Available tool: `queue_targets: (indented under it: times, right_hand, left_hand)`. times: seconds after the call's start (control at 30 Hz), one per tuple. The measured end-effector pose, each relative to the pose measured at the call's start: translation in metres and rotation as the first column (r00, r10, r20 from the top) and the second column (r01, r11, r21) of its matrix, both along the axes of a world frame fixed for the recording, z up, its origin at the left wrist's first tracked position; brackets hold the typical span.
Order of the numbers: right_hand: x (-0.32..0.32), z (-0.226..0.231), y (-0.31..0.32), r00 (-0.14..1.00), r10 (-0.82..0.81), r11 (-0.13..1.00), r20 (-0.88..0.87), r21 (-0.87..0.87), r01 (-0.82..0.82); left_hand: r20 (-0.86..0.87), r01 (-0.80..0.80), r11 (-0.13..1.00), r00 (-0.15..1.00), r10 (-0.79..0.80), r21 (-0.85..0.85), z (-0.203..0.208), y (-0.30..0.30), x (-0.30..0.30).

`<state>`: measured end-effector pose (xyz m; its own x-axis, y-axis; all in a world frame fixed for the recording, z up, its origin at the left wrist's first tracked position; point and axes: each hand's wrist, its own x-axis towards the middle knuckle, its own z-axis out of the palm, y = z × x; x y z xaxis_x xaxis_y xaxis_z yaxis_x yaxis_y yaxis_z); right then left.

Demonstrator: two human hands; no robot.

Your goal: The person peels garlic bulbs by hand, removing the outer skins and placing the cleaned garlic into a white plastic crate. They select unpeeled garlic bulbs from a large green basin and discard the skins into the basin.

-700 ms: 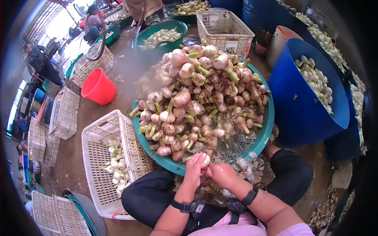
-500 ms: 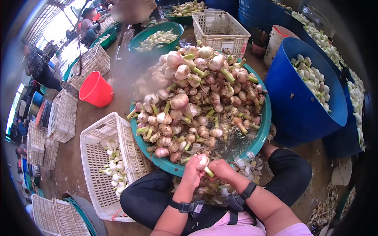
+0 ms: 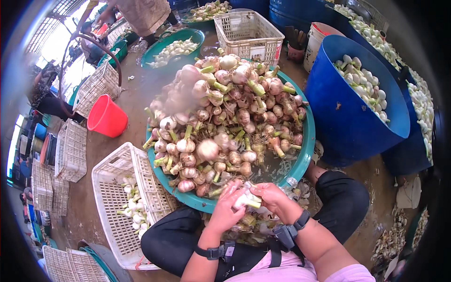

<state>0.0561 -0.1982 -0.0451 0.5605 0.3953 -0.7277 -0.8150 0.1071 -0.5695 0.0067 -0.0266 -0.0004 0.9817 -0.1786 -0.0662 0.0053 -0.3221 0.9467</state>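
Between my hands is a garlic bulb (image 3: 245, 199), white with a short green stem that points toward the lower right. My left hand (image 3: 226, 207) is closed around its left side, and my right hand (image 3: 274, 197) pinches it from the right with thumb and fingers. Just beyond them stands a wide green tub (image 3: 309, 141), heaped with unpeeled garlic bulbs (image 3: 239, 117) that have pinkish skins and cut stems. One bulb (image 3: 208, 150) on the near slope of the heap is smeared by motion. Loose garlic skins (image 3: 249, 223) lie below my hands, between my legs.
Left of my knee sits a white plastic crate (image 3: 109, 207) with peeled bulbs (image 3: 135, 209). A red bucket (image 3: 107, 116) stands farther off. At right is a blue barrel (image 3: 329, 98) holding white bulbs. An empty crate (image 3: 272, 47) stands behind the tub; a person (image 3: 143, 16) is at the back.
My hands have turned the bulb, and more of its white surface shows. A bulb on the heap appears to have rolled toward me. The view has shifted slightly; a person at the back has moved.
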Motion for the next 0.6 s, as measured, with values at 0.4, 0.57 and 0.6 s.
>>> queue_targets:
  times: [0.4,0.57,0.6]
  right_hand:
    - [-0.041,0.05,-0.055,0.836,-0.176,0.983,0.52,0.051,0.175]
    - [-0.02,0.068,-0.09,0.517,0.785,0.455,0.343,-0.884,-0.104]
    - [-0.023,0.071,-0.079,0.418,0.857,0.312,0.302,-0.949,0.045]
  left_hand:
    - [-0.81,-0.825,-0.02,0.549,0.207,-0.565,-0.042,0.028,-0.002]
    - [-0.862,-0.869,-0.029,0.485,0.147,-0.494,-0.025,0.026,0.009]
    - [-0.861,-0.868,-0.026,0.488,0.142,-0.496,-0.021,0.025,0.01]
